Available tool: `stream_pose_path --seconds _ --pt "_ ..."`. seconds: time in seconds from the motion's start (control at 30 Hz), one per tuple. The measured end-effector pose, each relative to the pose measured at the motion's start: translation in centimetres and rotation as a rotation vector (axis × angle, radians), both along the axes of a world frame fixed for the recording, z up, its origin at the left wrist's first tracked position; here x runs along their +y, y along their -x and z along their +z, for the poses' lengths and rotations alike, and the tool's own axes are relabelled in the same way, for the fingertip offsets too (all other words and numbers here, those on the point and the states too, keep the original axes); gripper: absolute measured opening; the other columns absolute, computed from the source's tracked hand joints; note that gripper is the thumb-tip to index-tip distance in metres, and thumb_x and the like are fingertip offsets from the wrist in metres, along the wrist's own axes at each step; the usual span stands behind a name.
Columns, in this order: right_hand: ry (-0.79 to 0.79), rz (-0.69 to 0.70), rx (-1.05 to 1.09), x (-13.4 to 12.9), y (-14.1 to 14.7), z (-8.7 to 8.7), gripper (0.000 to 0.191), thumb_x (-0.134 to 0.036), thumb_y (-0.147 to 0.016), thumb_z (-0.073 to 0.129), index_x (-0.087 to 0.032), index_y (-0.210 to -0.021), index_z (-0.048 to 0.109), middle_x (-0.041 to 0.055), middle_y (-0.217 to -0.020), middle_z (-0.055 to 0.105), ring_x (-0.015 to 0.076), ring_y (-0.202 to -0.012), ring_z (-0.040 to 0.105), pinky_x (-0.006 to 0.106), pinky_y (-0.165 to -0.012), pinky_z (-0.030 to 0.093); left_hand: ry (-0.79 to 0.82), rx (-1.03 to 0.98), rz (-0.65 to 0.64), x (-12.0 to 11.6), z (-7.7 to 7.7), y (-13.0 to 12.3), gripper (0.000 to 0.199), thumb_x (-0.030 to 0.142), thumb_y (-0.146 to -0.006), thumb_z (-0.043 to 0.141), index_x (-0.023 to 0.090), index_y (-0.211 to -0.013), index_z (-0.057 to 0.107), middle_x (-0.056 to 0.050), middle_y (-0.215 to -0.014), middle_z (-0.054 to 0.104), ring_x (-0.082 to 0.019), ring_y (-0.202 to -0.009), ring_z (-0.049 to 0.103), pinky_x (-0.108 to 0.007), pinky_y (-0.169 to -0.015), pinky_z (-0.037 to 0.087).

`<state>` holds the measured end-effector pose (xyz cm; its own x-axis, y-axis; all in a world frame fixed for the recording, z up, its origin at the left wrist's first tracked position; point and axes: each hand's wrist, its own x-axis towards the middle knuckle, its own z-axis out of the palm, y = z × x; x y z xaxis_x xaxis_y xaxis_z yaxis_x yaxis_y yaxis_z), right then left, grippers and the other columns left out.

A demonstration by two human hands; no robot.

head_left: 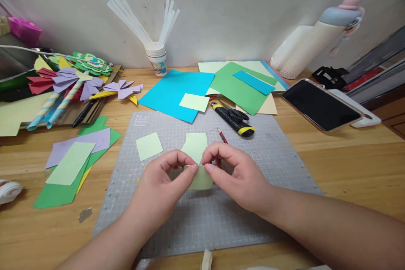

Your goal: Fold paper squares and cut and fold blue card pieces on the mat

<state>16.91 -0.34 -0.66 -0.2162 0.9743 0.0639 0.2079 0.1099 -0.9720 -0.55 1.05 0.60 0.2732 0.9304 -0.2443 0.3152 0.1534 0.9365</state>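
Tabletop [335, 164] of pale wood spreads widest before us, with our grey cutting mat [177, 228] lying on it. Beyond the mat's far edge, a blue sheet [174, 88] reaches slightly over it, and a green sheet [238, 86] lies to the right of the blue one.

Over the middle of the mat we bring our left hand [161, 179] and right hand [242, 177] close together, a small gap between their fingertips. Each pinches the held paper [202, 182], pale green, between thumb and forefinger along its far edge. That edge runs crosswise from hand to hand, while the rest of the piece drops from it towards us. Our grips sit almost evenly about its middle, so we can call neither hand clearly nearer. We cannot tell which way its long axis runs, nor whether that upper edge is a crease.

Past the mat's upper right, our utility knife [229, 120] lies slantwise beside the scissors [237, 114]. A notched pale piece [195, 144] lies straight beyond our fingertips, and a small pale square [149, 146] sits farther left. Smallest of all, our pencil [222, 136] lies just beyond the right hand, on the mat.
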Motion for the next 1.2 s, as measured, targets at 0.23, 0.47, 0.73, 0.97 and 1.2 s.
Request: stream_pose_path --seconds 0.23,0.47,0.73,0.97,1.2 --pt "-0.059 -0.014 -0.049 0.11 0.03 -0.13 0.006 -0.014 -0.080 0.054 -0.020 -0.082 0.056 -0.0009 -0.080 0.058 0.0133 -0.074 0.050 0.027 -0.066 0.040 0.114 -0.103 0.049 0.17 0.14 -0.15 0.022 0.039 -0.076 0.067 0.018 -0.071 0.063 0.003 -0.067 0.059 -0.010 -0.063 0.049 -0.022 -0.059 0.037" --pt "-0.022 -0.060 -0.007 0.16 0.01 -0.19 0.003 -0.018 -0.081 0.056 -0.021 -0.081 0.056 -0.0020 -0.078 0.057 0.0125 -0.071 0.050 0.026 -0.062 0.041 0.195 -0.193 0.124 0.44 0.08 -0.05 0.026 0.041 -0.072 0.071 0.017 -0.069 0.061 0.004 -0.063 0.056 -0.008 -0.059 0.045 -0.020 -0.056 0.035" --pt "0.046 -0.059 0.035 0.37 0.11 -0.26 0.003 -0.018 -0.081 0.057 -0.021 -0.079 0.057 -0.0025 -0.075 0.058 0.0121 -0.070 0.052 0.025 -0.062 0.041 0.001 -0.022 0.064 0.21 0.05 0.14 0.019 0.039 -0.078 0.064 0.020 -0.073 0.062 0.003 -0.068 0.059 -0.012 -0.066 0.049 -0.024 -0.062 0.037" --pt "-0.071 0.002 -0.083 0.10 -0.02 -0.24 0.008 -0.014 -0.080 0.056 -0.020 -0.076 0.058 -0.0030 -0.074 0.058 0.0112 -0.069 0.050 0.024 -0.061 0.040 -0.092 0.110 -0.001 -0.13 -0.04 -0.11 0.016 0.036 -0.079 0.060 0.022 -0.073 0.063 0.002 -0.074 0.064 -0.016 -0.075 0.055 -0.029 -0.071 0.040" --pt "0.080 -0.017 0.007 0.45 -0.01 -0.45 0.008 -0.016 -0.077 0.055 -0.019 -0.070 0.055 -0.0027 -0.070 0.055 0.0115 -0.065 0.049 0.025 -0.056 0.037 0.028 -0.021 0.062 0.09 0.19 0.07 0.019 0.037 -0.076 0.064 0.020 -0.069 0.061 0.003 -0.066 0.057 -0.011 -0.063 0.048 -0.023 -0.058 0.036"
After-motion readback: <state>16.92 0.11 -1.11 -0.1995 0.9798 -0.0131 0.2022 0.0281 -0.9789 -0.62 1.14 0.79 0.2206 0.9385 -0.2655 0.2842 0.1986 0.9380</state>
